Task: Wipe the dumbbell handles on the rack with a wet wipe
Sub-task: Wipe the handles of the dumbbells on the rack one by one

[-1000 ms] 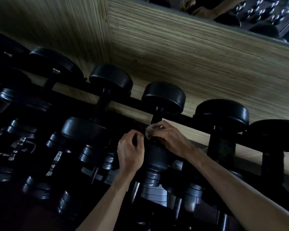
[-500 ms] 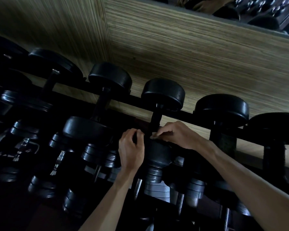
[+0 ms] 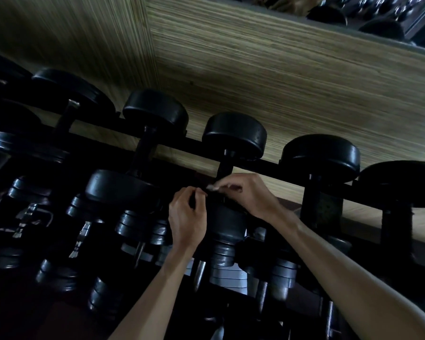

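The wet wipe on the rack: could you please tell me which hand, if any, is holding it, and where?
The right hand pinches the wet wipe at its fingertips against the dumbbell handle. Only a pale sliver shows. The left hand is curled nearby; its grip is unclear.

I can read no text, number or brand anywhere: the black dumbbell [image 3: 233, 136] heads in the upper row across the middle of the frame are too dark to show any marking.

Past the fingertips rises a wall [image 3: 268, 77] clad in striped, wood-grain panels, meeting a second panelled wall [image 3: 66, 38] at a corner up and left. Above, a mirror strip [image 3: 368, 18] (dim, reflections blurred). Light is low.
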Tool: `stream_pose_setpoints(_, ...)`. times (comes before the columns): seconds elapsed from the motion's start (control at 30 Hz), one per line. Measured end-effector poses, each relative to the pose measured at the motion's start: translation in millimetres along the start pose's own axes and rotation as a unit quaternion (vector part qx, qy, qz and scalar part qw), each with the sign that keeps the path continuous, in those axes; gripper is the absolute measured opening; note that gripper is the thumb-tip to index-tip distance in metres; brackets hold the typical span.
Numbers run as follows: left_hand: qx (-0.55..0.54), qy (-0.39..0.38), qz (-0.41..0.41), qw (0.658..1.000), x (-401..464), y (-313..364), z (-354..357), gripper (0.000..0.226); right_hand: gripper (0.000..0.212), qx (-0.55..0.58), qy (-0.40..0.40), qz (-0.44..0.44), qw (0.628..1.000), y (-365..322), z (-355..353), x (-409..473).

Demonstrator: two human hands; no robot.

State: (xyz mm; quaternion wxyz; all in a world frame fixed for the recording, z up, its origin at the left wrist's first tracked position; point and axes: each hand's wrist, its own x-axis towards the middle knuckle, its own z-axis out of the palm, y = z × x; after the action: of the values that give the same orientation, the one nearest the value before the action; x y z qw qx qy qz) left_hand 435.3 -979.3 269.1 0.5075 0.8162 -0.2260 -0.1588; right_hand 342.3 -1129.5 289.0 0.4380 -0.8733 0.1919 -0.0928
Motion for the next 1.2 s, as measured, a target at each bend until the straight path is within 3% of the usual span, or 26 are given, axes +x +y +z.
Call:
stream_pose_setpoints(0.07, 0.000, -0.003, -0.006, 1.000, 0.0, 1.3, -0.2, 0.027, 0.014, -0.025, -0.036, -0.012, 0.999, 3.5, 7.7, -3.2)
stream_pose_setpoints(0.2, 0.006, 0.001, 0.002, 1.000, -0.4, 2.8, -0.8, 0.027, 0.015, -0.017, -0.089, 0.060, 0.994, 12.8, -11.2, -3.9)
stream_pose_setpoints(0.37, 0.010, 0.005, 0.001, 1.000, -0.1, 5.1, -1.1, 0.026, 0.012, 0.053, 0.006, 0.074, 0.996, 6.7, -0.8, 0.8)
stream_pose_setpoints(0.57, 0.005, -0.002, -0.011, 1.000, -0.9, 5.2, -2.3, 0.024, 0.013, -0.039, -0.120, 0.086, 0.988, 9.0, -11.3, 5.0)
stream_pose_setpoints(0.73, 0.006, -0.001, -0.002, 1.000, 0.8, 1.4, -2.1, 0.024, 0.013, 0.014, -0.033, 0.079, 0.996, -0.6, -5.1, 10.2)
stream_pose_setpoints(0.93, -0.014, -0.051, -0.014, 0.999, 2.7, 4.4, -8.7, 0.022, 0.015, -0.065, -0.116, 0.106, 0.985, 1.7, -13.1, 4.4)
stream_pose_setpoints(1.1, -0.064, -0.142, -0.026, 0.987, 12.4, 15.0, -29.8, 0.016, 0.009, 0.124, 0.036, 0.144, 0.981, -24.0, -16.0, -3.3)
stream_pose_setpoints(1.2, -0.118, -0.227, 0.005, 0.967, 18.5, 29.9, -51.2, 0.023, 0.012, 0.189, 0.070, 0.134, 0.970, -53.9, -4.5, -5.2)
